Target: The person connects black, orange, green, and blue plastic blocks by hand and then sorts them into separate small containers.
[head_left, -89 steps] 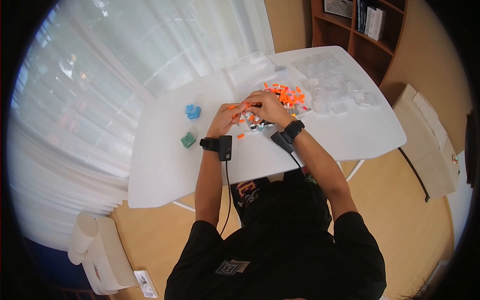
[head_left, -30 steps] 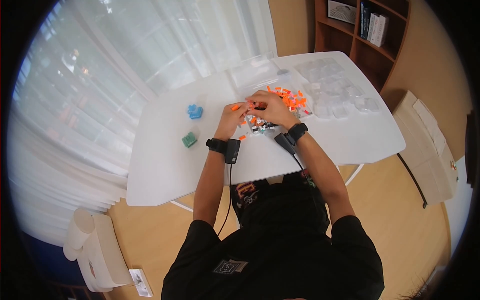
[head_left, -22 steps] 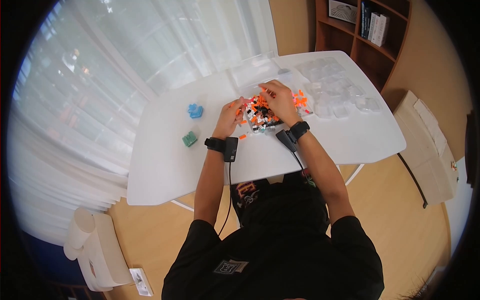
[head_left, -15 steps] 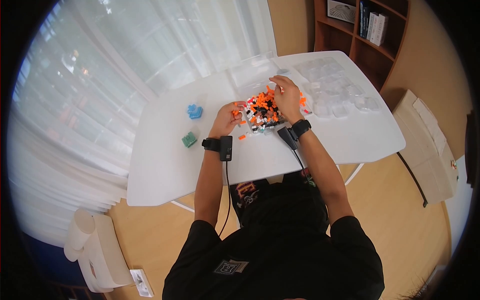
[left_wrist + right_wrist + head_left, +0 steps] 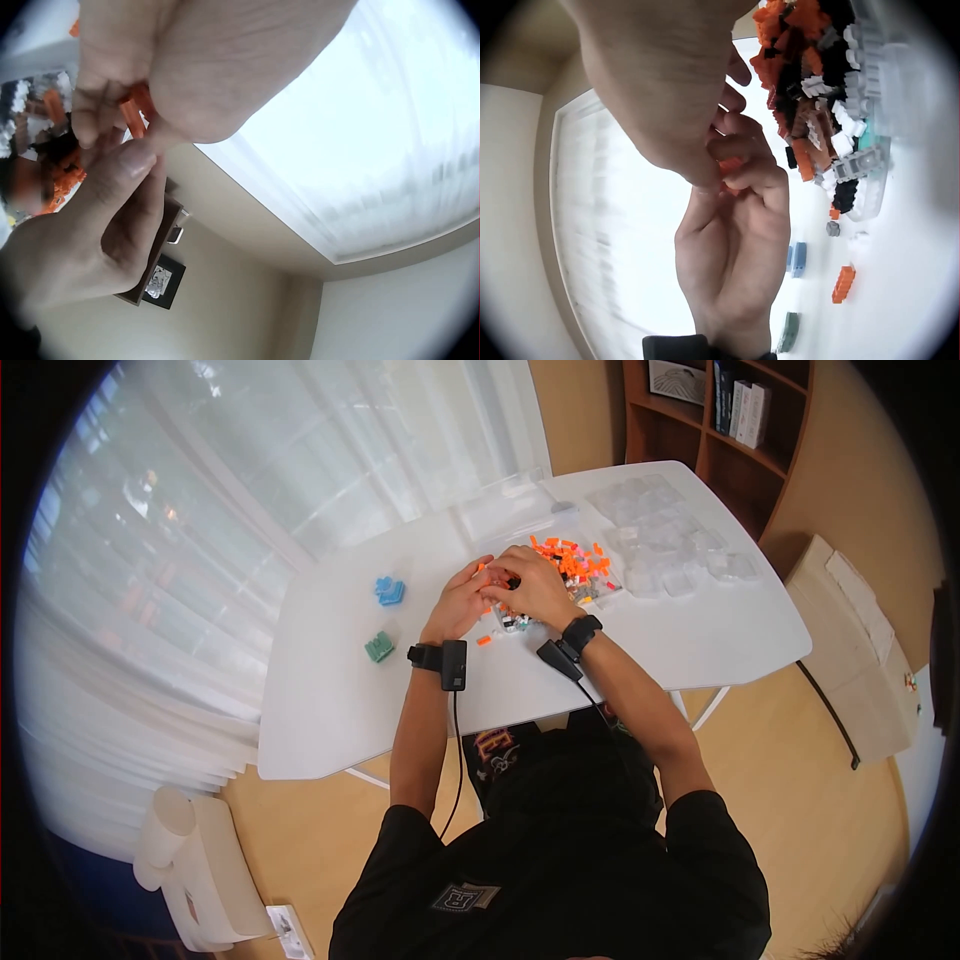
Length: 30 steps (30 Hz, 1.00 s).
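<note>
My left hand (image 5: 462, 603) is raised at the near left corner of a clear box (image 5: 877, 161) of toy bricks (image 5: 570, 558), palm up with curled fingers. In those fingers it holds an orange toy brick (image 5: 135, 114). My right hand (image 5: 535, 588) meets it from the right. In the left wrist view, the right thumb and forefinger pinch together at the brick's lower end, hiding that end. The right wrist view shows orange (image 5: 731, 166) between the fingertips of both hands. The heap is mostly orange, with black, white, brown and grey bricks.
A blue brick build (image 5: 389, 591) and a green brick build (image 5: 379, 647) stand on the white table (image 5: 330, 700) at the left. A loose orange brick (image 5: 844, 284) lies near the box. Clear plastic containers (image 5: 665, 535) cover the back right, and an open clear lid (image 5: 505, 500) lies behind the box.
My right hand moved off to the right over the brick heap and has come back to the left hand. The left hand, still holding orange, has stayed near the box's left side.
</note>
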Tool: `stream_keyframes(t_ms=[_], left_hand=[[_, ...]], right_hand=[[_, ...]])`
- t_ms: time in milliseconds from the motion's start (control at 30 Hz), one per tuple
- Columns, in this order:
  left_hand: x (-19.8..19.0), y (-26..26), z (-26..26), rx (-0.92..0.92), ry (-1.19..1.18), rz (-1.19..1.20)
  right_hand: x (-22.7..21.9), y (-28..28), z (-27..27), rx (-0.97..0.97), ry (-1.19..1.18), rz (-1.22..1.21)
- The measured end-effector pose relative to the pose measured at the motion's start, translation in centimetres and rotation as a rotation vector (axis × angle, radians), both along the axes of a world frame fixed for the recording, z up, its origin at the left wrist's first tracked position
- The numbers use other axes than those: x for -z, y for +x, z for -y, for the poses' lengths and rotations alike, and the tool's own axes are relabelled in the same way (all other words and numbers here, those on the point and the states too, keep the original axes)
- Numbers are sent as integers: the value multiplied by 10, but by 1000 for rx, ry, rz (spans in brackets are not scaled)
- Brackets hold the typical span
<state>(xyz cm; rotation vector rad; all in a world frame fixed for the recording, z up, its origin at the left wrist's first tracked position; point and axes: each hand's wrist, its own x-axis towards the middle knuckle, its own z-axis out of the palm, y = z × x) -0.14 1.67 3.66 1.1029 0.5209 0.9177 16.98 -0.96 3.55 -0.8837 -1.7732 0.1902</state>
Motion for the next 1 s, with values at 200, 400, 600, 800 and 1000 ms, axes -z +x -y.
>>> stream_keyframes(t_ms=[200,400,600,800,1000], left_hand=[[-1,6,5,-17,41,-65],[-5,-4,0,16,0,-86],[-6,-5,3,-36,-48,-130],[-8,-8,1,-72,4,-205],[-11,-12,3,-53,-22,-167]], right_hand=[[10,0,-6,-11,-41,-10],[4,4,-7,-144,-106,-255],[3,3,-5,-192,-103,-234],[7,3,-9,-248,-170,-285],[8,3,-9,-285,-298,-327]])
